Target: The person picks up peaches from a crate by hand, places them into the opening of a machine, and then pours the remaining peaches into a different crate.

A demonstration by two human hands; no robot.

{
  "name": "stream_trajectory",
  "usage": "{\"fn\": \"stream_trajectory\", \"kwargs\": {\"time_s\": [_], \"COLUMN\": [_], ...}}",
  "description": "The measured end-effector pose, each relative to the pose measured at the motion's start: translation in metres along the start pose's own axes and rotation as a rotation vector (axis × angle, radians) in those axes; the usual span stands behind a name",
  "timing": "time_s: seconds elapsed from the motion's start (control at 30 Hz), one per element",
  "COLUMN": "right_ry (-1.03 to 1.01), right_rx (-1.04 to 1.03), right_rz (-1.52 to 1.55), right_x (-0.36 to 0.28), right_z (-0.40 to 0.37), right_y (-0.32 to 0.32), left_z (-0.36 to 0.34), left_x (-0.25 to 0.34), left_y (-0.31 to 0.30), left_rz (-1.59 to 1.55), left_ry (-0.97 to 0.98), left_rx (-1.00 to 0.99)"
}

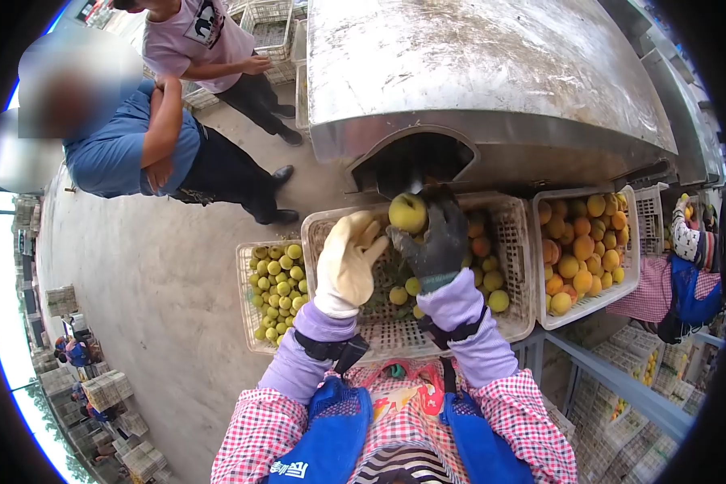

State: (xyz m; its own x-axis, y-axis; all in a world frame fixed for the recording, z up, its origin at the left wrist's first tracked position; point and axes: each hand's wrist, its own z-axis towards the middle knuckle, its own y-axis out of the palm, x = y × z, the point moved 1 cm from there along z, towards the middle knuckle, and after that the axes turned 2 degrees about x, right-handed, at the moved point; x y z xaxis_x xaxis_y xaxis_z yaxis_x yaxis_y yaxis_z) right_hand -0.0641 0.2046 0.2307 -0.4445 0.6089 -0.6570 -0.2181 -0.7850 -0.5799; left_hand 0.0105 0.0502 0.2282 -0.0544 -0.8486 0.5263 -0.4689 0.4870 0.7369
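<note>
Over a white crate (383, 335) in front of me are both my gloved hands. My right hand (437, 242), in a dark glove, has its fingers round the right side of a yellow-green fruit (407, 213). My left hand (351, 256), in a cream glove, is just left of that fruit, its fingers bent and apart, holding nothing that I can see. Under my hands lie several yellow-green and orange fruits (498, 301), partly hidden by the dark glove. The metal machine's opening (415, 158) is just beyond the held fruit.
A crate of small green fruits (279, 284) stands at the left, a crate of orange fruits (582, 246) at the right. Two people (173, 153) stand at the upper left. Beside me on the right runs a blue metal rail (621, 387); another worker (690, 282) is beyond.
</note>
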Motion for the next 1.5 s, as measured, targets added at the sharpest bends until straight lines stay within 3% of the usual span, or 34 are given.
{"fn": "stream_trajectory", "kwargs": {"time_s": [0.07, 0.2, 0.3, 0.4, 0.47, 0.5, 0.53, 0.6, 0.7, 0.83, 0.93, 1.03, 1.07, 1.1, 1.17, 1.23, 1.33, 1.37, 1.47, 1.5], "right_ry": [0.051, -0.234, 0.129, -0.021, 0.061, 0.096, 0.125, 0.289, 0.437, 0.504, 0.527, 0.561, 0.614, 0.669, 0.807, 0.912, 0.966, 0.978, 0.773, 0.797], "right_rx": [-0.067, 0.1, -0.266, -0.136, -0.217, -0.342, -0.47, -0.842, -1.105, -1.03, -0.981, -1.028, -0.933, -0.837, -0.822, -0.964, -0.722, -0.678, -0.296, -0.302], "right_rz": [0.081, -0.259, -0.028, -0.114, 0.055, 0.009, -0.042, -0.322, -0.498, -0.566, -0.583, -0.542, -0.417, -0.29, 0.119, 0.701, 1.037, 1.044, 0.979, 1.005], "right_x": [0.005, 0.03, 0.049, 0.026, 0.039, 0.056, 0.073, 0.124, 0.188, 0.236, 0.252, 0.23, 0.217, 0.199, 0.181, 0.18, 0.115, 0.114, 0.043, 0.04], "right_z": [0.024, 0.051, 0.079, 0.094, 0.054, 0.027, -0.001, -0.077, -0.182, -0.251, -0.264, -0.237, -0.218, -0.204, -0.188, -0.161, -0.141, -0.155, -0.103, -0.098], "right_y": [0.006, 0.044, 0.078, 0.034, 0.013, 0.008, 0.002, 0.02, 0.033, 0.075, 0.112, 0.105, 0.094, 0.076, 0.05, 0.036, -0.007, -0.006, -0.03, -0.033], "left_z": [-0.005, -0.004, 0.003, 0.017, 0.04, 0.061, 0.049, 0.04, 0.038, 0.048, 0.055, 0.057, 0.062, 0.068, 0.054, 0.036, -0.007, -0.011, -0.007, -0.001], "left_x": [0.005, -0.011, -0.028, -0.047, -0.084, -0.129, -0.133, -0.182, -0.217, -0.253, -0.25, -0.236, -0.229, -0.235, -0.152, -0.096, -0.056, -0.049, -0.033, -0.028], "left_y": [-0.008, -0.047, -0.066, -0.06, -0.092, -0.158, -0.142, -0.166, -0.166, -0.183, -0.203, -0.227, -0.232, -0.249, -0.182, -0.115, -0.06, -0.049, -0.028, -0.021], "left_rz": [0.101, 0.161, 0.236, 0.574, 0.988, 1.409, 1.758, 2.088, 2.252, 2.315, 2.301, 1.939, 1.766, 1.396, 0.806, 0.439, 0.289, 0.249, 0.23, 0.241], "left_ry": [-0.028, -0.092, -0.114, -0.114, -0.32, -0.271, -0.332, -0.373, -0.461, -0.437, -0.408, -0.081, 0.027, -0.068, -0.456, -0.56, -0.453, -0.435, -0.332, -0.289], "left_rx": [0.099, 0.179, 0.219, 0.203, 0.09, -0.124, -0.216, -0.345, -0.505, -0.455, -0.646, -0.302, -0.174, 0.099, 0.134, 0.1, -0.003, -0.03, -0.209, -0.284]}}
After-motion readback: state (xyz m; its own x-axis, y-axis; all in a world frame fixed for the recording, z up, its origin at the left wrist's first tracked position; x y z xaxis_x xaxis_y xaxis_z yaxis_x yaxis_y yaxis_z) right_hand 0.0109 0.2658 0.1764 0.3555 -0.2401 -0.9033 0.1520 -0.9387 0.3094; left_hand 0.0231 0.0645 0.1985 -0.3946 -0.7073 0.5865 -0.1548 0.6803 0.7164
